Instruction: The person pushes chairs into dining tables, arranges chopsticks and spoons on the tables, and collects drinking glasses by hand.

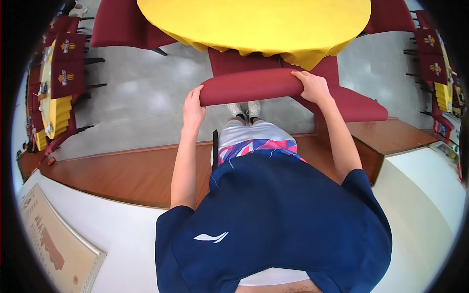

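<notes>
A dark red upholstered chair stands in front of me, its padded backrest top facing up at me. My left hand is closed around the left end of that backrest, fingers over the edge. At the right end, my right hand grips the upper corner with the thumb side on top. Just beyond the chair is a round table with a yellow cloth; the cloth's hem hangs over part of the red seats. The chair's legs are hidden from above.
Another red chair sits close on my right, beside a brown wooden ledge. More red chairs surround the table. Behind me are wood panelling and a white wall with a framed picture. Grey floor lies to the left.
</notes>
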`<act>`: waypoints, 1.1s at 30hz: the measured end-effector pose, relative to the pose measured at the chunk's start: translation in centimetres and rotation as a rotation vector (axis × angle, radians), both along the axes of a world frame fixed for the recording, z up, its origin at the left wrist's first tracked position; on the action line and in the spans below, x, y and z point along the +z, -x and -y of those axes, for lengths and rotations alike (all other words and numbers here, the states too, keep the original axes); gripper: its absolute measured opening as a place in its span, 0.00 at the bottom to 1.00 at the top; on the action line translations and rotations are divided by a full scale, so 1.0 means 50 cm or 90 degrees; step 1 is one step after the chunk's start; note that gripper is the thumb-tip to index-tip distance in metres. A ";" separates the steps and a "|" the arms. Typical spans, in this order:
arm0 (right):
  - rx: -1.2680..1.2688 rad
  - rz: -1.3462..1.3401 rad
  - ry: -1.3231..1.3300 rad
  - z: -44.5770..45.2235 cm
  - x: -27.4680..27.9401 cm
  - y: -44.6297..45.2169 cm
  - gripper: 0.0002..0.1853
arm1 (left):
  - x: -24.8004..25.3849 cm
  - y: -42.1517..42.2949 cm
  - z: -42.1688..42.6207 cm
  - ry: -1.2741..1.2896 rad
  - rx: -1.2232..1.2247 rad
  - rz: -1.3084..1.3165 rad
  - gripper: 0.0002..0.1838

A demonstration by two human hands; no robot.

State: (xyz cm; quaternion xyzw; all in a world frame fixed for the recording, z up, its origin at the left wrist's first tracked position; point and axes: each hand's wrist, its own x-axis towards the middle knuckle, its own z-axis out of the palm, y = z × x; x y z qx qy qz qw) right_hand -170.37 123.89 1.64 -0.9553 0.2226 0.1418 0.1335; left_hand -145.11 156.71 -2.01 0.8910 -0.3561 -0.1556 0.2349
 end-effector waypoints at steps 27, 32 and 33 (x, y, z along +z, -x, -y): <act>-0.158 -0.154 0.203 -0.328 0.006 0.097 0.45 | 0.028 0.030 -0.231 0.017 -0.211 -0.148 0.41; -0.133 -0.181 0.126 -0.512 0.046 -0.082 0.46 | -0.052 -0.161 -0.382 -0.045 -0.321 -0.202 0.47; -0.108 -0.134 0.100 -0.552 0.040 -0.126 0.46 | -0.062 -0.207 -0.419 -0.053 -0.294 -0.221 0.45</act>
